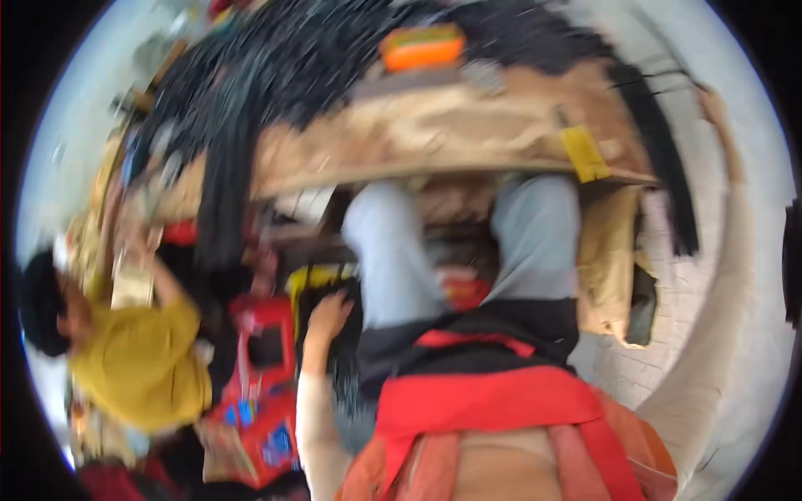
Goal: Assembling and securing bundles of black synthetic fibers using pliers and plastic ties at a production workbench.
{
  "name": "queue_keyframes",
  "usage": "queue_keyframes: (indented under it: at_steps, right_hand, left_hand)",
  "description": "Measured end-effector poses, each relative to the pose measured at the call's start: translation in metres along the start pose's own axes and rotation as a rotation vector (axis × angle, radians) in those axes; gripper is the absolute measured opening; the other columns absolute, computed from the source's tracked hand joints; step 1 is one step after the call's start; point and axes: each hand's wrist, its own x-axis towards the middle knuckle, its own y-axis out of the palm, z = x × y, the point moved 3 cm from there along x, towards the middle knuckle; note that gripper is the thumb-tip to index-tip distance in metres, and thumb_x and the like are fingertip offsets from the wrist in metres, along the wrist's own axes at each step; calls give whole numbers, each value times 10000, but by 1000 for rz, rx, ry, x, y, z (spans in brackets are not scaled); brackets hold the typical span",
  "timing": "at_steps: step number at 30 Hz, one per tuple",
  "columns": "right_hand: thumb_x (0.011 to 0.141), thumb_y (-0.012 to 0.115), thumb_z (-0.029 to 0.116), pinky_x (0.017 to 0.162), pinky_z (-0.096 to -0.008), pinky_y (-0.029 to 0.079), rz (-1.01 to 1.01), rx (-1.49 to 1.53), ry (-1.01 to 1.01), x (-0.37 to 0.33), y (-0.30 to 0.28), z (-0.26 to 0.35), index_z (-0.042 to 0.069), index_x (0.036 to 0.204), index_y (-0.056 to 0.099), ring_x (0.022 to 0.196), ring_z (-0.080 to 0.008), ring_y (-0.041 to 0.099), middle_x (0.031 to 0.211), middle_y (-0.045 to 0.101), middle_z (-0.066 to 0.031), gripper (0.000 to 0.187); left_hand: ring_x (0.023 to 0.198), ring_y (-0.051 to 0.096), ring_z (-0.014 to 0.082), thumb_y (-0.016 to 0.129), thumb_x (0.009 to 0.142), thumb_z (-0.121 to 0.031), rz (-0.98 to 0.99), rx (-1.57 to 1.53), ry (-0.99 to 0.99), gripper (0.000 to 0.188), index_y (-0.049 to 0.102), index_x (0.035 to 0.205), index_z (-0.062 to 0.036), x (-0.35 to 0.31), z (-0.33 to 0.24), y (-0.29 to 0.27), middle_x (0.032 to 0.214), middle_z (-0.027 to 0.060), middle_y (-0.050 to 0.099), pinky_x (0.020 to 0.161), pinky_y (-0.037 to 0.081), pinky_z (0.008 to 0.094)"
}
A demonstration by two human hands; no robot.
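Note:
My left hand [330, 316] is low beside my left thigh, at a black bundle of strips [347, 380] near a yellow-edged bag [305, 280]; motion smears its fingers. My right arm stretches far out to the right. At its end my right hand [713, 104] seems closed on thin dark cords [660, 82], which run toward a bundle of long black strips [664, 159] hanging over the table's right end. The blur hides the exact grip.
Black strips [309, 58] heap across the wooden table [401, 125]. An orange box [423, 48] and a yellow piece [583, 153] lie on it. At left sits a person in a yellow shirt [138, 363], beside a red bag [263, 401]. Tan cloth [608, 250] hangs at right.

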Motion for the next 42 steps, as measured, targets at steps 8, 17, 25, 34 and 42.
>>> queue_keyframes:
  at_steps: [8, 17, 25, 34, 42]
  right_hand:
    - [976, 544, 249, 381, -192, 204, 379, 1716, 318, -24, -172, 317, 55, 773, 548, 431, -29, 253, 577, 368, 79, 281]
    - [1001, 473, 296, 425, -209, 209, 456, 2542, -52, -116, -274, 535, 44, 996, 498, 486, -38, 266, 650, 334, 62, 253]
    - [983, 495, 332, 682, -335, 543, 602, 1854, -502, -169, -263, 539, -7, 978, 627, 756, -216, 666, 829, 672, -106, 364]
    - [860, 564, 267, 648, -474, 551, 73, 526, 179, -131, -40, 378, -22, 987, 614, 815, -383, 685, 897, 684, -225, 320]
    - [769, 701, 222, 519, -293, 503, 380, 1188, 422, -121, 33, 301, -16, 758, 662, 577, -196, 645, 650, 655, -129, 241]
  left_hand:
    - [954, 640, 367, 633, 870, -230, -115, 305, 16, 367, 593, 1214, -109, -34, -135, -161, 1067, 179, 658, 798, 519, 431]
    - [778, 631, 185, 459, 1019, -322, -158, -886, 697, 359, 606, 1172, -32, 37, -356, -246, 855, 66, 672, 696, 499, 289]
    - [433, 213, 20, 414, 1038, -322, -179, -1181, 314, 268, 518, 999, -78, -20, -326, -256, 585, -86, 277, 386, 154, 198]
    - [438, 301, 44, 431, 1030, -270, -132, -1031, 339, 271, 560, 1007, -33, -9, -345, -259, 621, -32, 434, 417, 216, 197]
    - [442, 311, 32, 463, 1022, -236, -51, -1205, 356, 238, 568, 1108, -40, 20, -362, -248, 718, -32, 490, 415, 213, 204]
